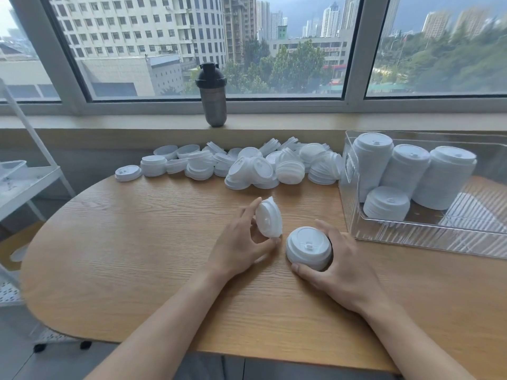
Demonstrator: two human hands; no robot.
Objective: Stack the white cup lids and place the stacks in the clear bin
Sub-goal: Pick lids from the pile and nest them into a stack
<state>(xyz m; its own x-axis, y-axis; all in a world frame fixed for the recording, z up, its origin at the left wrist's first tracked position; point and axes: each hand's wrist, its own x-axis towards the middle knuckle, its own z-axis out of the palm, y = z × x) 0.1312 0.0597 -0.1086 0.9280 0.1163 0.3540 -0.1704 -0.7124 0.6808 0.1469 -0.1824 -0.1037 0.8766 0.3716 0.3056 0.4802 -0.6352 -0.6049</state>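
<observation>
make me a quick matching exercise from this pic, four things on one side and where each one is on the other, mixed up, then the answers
Things:
1. shaker bottle
2. loose lids
3. finished stacks
4. tilted lid

Places:
A. inside the clear bin
B. pinched in the left hand
C. on the window sill
D. heaped at the far edge of the wooden table

Pairs: 1-C, 2-D, 3-A, 4-B
</observation>
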